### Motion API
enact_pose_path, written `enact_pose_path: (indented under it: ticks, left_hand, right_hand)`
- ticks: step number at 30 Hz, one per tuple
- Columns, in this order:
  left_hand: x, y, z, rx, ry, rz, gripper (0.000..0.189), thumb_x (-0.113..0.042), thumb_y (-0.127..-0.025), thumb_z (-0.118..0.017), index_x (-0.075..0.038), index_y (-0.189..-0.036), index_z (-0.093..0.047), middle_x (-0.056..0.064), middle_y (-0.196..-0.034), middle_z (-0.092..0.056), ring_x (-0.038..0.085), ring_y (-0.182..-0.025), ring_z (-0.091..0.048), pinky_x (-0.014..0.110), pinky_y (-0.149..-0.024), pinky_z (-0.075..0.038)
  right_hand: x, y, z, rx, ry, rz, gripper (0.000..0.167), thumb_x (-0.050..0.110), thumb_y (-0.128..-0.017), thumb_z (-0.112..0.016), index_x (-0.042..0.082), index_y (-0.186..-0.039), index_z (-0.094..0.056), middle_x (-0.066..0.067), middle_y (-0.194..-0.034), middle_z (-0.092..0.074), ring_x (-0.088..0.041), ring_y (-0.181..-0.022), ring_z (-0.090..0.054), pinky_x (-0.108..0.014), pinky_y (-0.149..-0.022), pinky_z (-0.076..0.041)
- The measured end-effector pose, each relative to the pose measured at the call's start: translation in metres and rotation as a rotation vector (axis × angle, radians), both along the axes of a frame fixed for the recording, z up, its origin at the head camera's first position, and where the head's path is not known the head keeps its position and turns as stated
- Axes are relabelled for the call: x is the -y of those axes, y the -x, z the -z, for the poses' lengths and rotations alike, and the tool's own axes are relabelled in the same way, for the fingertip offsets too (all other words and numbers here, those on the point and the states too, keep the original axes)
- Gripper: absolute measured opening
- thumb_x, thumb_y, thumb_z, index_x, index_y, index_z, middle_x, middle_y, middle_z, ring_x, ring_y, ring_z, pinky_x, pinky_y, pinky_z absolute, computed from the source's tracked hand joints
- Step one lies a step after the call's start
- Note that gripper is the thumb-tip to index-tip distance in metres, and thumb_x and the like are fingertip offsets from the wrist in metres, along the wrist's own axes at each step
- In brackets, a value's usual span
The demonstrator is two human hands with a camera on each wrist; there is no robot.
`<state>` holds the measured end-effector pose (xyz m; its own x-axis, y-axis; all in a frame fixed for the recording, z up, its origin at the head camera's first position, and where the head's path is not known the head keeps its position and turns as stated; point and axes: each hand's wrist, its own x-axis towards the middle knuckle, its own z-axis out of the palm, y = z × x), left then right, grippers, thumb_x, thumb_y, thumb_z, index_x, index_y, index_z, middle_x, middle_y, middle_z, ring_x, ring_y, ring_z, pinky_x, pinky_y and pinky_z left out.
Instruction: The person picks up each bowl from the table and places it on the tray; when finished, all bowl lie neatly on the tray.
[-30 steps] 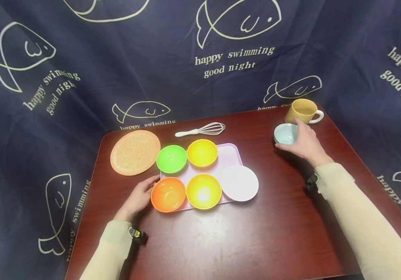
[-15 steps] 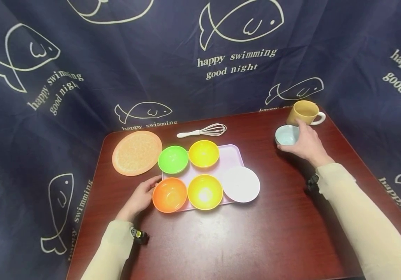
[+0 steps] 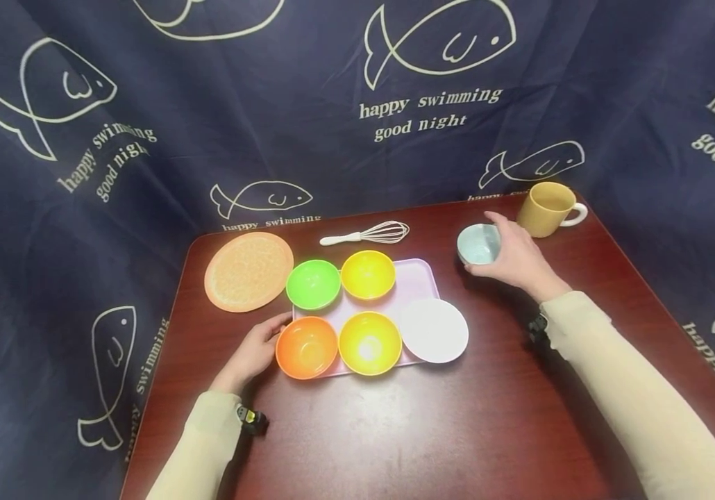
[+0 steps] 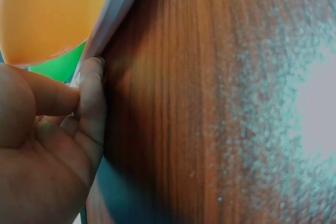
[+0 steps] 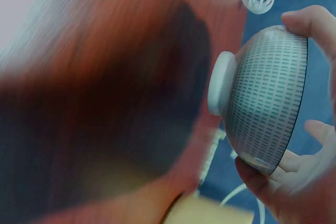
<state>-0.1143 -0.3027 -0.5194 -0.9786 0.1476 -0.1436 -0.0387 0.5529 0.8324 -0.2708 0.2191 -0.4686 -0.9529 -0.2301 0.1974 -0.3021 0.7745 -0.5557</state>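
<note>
My right hand point(image 3: 518, 260) holds a small light blue bowl point(image 3: 477, 243) by its rim, thumb on the near side and fingers on the far side. In the right wrist view the bowl point(image 5: 268, 93) shows a dashed green pattern, and its foot is raised off the table. My left hand point(image 3: 251, 355) pinches the left edge of a pale purple tray point(image 3: 416, 276), beside an orange bowl point(image 3: 306, 347). Also on the tray are a green bowl point(image 3: 313, 284), two yellow bowls point(image 3: 368, 275) and a white round dish point(image 3: 435, 331) overhanging the front right corner.
A yellow mug point(image 3: 545, 212) with a white handle stands at the back right corner. Behind the tray lies a white whisk point(image 3: 370, 233). An orange round mat point(image 3: 248, 271) lies at the back left. Dark blue fish-print cloth point(image 3: 332, 153) hangs around the table.
My right hand has lifted the light blue bowl and carried it left, away from the mug. The left hand stays at the tray's edge. The head view has shifted slightly.
</note>
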Motion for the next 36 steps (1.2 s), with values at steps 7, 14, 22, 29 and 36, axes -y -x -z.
enact_pose_path:
  ticks: [7,14,22,29,36]
  left_hand:
    - [-0.001,0.0,-0.001,0.003,0.013,0.004,0.044,-0.007,-0.106,-0.055,-0.002,-0.15,-0.055,0.018,-0.142,-0.061,0.038,-0.139,-0.05,0.058,-0.116,-0.033]
    - [-0.001,0.001,-0.001,0.003,0.001,0.006,0.044,-0.006,-0.106,-0.055,-0.002,-0.149,-0.055,0.017,-0.139,-0.063,0.037,-0.137,-0.052,0.058,-0.115,-0.033]
    - [-0.002,0.0,-0.002,-0.004,0.006,0.005,0.045,-0.003,-0.104,-0.056,-0.002,-0.149,-0.055,0.014,-0.123,-0.068,0.033,-0.124,-0.056,0.056,-0.114,-0.036]
    - [-0.002,0.0,-0.003,-0.011,0.012,0.004,0.045,-0.002,-0.104,-0.056,0.0,-0.149,-0.055,0.014,-0.125,-0.068,0.032,-0.125,-0.056,0.055,-0.114,-0.036]
    - [-0.002,-0.001,-0.003,-0.009,-0.004,0.001,0.046,0.0,-0.103,-0.055,0.004,-0.148,-0.053,0.012,-0.11,-0.067,0.031,-0.116,-0.057,0.056,-0.112,-0.037]
  right_hand:
    - [0.047,-0.005,-0.009,0.067,-0.02,-0.102,0.116,0.039,-0.066,-0.097,0.01,-0.159,-0.034,-0.021,-0.144,-0.05,-0.043,-0.129,-0.045,-0.065,-0.104,-0.039]
    - [0.084,-0.011,-0.014,0.123,-0.068,-0.186,0.113,0.04,-0.066,-0.097,0.014,-0.158,-0.036,-0.014,-0.145,-0.051,-0.037,-0.13,-0.045,-0.065,-0.104,-0.042]
    - [0.104,-0.013,-0.012,0.168,-0.116,-0.245,0.114,0.044,-0.066,-0.094,0.014,-0.159,-0.036,-0.016,-0.144,-0.052,-0.038,-0.128,-0.046,-0.064,-0.101,-0.045]
    - [0.108,-0.013,-0.01,0.182,-0.124,-0.265,0.116,0.046,-0.065,-0.094,0.015,-0.159,-0.034,-0.016,-0.144,-0.05,-0.038,-0.129,-0.045,-0.064,-0.102,-0.045]
    - [0.114,-0.013,-0.005,0.185,-0.117,-0.262,0.113,0.048,-0.067,-0.093,0.016,-0.159,-0.036,-0.017,-0.145,-0.049,-0.038,-0.128,-0.046,-0.062,-0.1,-0.047]
